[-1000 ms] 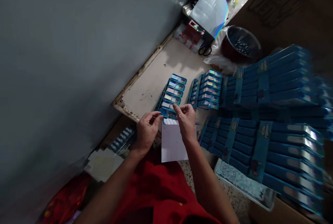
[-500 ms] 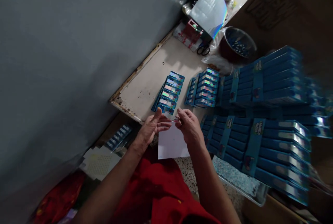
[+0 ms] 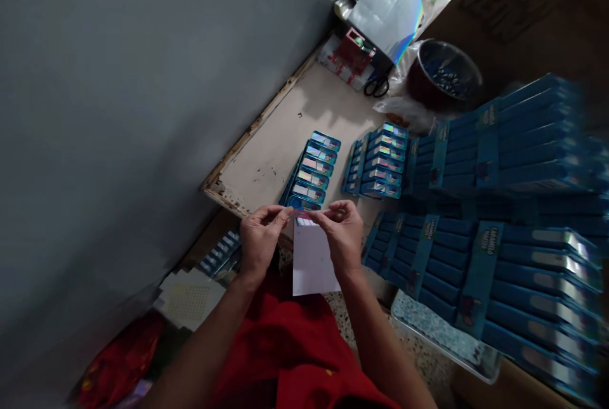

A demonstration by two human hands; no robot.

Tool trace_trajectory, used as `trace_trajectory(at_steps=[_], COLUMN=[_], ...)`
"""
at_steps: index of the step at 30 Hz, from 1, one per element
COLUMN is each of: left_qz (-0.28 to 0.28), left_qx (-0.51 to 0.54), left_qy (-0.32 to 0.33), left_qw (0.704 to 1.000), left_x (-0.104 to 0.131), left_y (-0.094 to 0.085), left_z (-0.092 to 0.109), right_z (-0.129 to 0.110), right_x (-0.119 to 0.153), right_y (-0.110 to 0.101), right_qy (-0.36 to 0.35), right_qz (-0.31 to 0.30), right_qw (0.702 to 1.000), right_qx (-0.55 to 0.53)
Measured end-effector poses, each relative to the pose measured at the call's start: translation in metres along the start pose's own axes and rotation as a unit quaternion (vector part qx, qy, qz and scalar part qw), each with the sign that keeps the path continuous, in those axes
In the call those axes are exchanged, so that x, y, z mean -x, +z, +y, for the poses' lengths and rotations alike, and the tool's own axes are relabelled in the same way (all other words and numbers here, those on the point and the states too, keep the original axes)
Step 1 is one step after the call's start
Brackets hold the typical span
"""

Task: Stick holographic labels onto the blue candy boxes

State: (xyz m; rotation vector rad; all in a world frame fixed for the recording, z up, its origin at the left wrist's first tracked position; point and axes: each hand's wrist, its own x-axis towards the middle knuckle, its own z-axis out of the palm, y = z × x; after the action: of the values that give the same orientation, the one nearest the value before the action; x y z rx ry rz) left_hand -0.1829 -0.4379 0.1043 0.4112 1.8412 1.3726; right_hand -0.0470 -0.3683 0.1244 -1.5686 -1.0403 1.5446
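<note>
My left hand and my right hand face each other at the table's near edge. Between their pinched fingertips stretches a small, thin pinkish strip, too small to make out fully. Just beyond the fingers lies a row of slim blue boxes with shiny silvery stickers on their ends. The nearest box in that row shows a bare blue end and is partly hidden by the strip. Below my hands, a white sheet hangs over the edge, with shiny pieces near its top.
More banded blue boxes stand to the right, with tall stacks beside them. Farther back are a metal bowl, black scissors and a reflective sheet. A grey wall borders the left; a tray sits lower right.
My left hand has turned from an open palm to a pinch on the strip. Both hands now hold it level between them. The view has shifted slightly.
</note>
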Motion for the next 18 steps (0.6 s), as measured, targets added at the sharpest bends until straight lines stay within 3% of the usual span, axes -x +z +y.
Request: trace_trajectory(at_steps=[7,18], left_qz=[-0.016,-0.036], left_qx=[-0.108,-0.08], left_qy=[0.036,0.027], left_qw=[0.993,0.996], left_x=[-0.035,-0.042], left_y=[-0.003,-0.002], left_z=[-0.002,-0.014], right_z=[0.016,0.023], right_x=[-0.018,-0.021], right_y=[0.023,0.028], right_qy=[-0.093,-0.126], right_qz=[0.023,0.026], right_qw=[0.989,0.977], right_qx=[0.111,0.168])
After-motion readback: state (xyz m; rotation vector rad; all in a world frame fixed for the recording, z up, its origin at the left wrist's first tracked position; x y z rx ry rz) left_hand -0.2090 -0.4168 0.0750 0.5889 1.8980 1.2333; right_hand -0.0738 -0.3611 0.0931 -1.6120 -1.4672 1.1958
